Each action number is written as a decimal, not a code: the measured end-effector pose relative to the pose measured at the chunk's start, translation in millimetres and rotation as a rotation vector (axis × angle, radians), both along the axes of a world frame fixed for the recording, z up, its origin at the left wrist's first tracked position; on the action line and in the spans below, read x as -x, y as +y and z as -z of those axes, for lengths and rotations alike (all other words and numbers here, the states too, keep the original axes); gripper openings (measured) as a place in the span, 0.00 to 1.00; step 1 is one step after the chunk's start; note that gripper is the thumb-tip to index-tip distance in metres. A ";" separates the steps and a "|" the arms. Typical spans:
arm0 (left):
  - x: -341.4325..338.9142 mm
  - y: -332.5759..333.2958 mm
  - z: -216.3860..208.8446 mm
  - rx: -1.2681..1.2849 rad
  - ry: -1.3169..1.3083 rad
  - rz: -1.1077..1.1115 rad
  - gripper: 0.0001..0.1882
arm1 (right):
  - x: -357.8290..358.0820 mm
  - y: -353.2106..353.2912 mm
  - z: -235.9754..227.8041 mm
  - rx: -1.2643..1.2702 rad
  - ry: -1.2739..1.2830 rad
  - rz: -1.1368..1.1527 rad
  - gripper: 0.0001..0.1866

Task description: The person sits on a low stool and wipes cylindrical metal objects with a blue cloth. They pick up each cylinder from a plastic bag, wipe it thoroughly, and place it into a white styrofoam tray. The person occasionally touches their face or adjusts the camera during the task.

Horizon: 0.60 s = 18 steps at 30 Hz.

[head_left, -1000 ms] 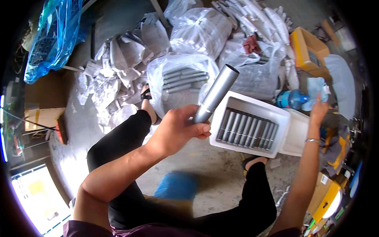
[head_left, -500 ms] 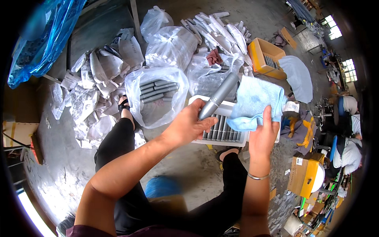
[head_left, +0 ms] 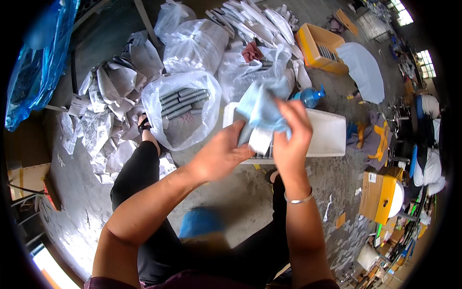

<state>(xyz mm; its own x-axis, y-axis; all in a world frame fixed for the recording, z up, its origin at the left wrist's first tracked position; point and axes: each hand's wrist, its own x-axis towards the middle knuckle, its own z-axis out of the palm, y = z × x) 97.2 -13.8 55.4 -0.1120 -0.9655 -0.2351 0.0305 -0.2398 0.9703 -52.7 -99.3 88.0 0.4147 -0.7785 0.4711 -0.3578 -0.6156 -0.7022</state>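
Note:
My left hand [head_left: 216, 150] is closed around a grey metal-looking tube [head_left: 245, 135], most of which is hidden. My right hand [head_left: 294, 126] grips a light blue cloth [head_left: 263, 103], bunched over the tube's upper part. A white tag [head_left: 260, 141] hangs from the cloth. Both hands are above a white plastic tray [head_left: 332, 132]; behind them, part of a row of grey tubes shows in it. Left of the tray, an open clear plastic bag [head_left: 211, 123] on the floor contains several similar tubes [head_left: 186, 103].
Crumpled wrapping paper [head_left: 113, 91] lies at the left. Behind stand a tied plastic bag [head_left: 196, 45] and paper-wrapped rolls [head_left: 264, 19]. A blue bottle [head_left: 310, 96] stands behind the tray, near a yellow box [head_left: 313, 48]. At the right are a carton [head_left: 378, 195] and other people [head_left: 427, 164].
My right hand has moved left, bringing the cloth onto the tube. The cloth is now bunched and blurred. The blue bottle and the tray's bare right part have come into view.

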 end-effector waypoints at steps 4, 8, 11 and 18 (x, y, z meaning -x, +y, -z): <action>9.7 -6.2 -12.9 -0.065 0.059 0.000 0.21 | 10.7 -3.7 7.8 -0.066 -0.075 0.038 0.24; 6.8 -4.2 18.1 0.362 -0.161 -0.089 0.22 | 8.5 19.1 11.3 -0.117 -0.026 -0.110 0.24; 13.7 -9.8 -6.8 -0.029 -0.412 0.113 0.19 | 20.0 1.7 20.2 -0.438 -0.363 0.043 0.16; 8.5 -6.3 -61.2 0.316 -0.380 0.162 0.31 | 44.8 -8.1 9.8 -0.940 -0.895 0.082 0.15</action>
<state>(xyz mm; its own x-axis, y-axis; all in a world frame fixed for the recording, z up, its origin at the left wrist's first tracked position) 88.7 -20.1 116.7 -0.2290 -0.9734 0.0119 -0.3514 0.0940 0.9315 -97.4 -107.4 78.2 0.1782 -0.9676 -0.1787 0.4438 0.2412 -0.8631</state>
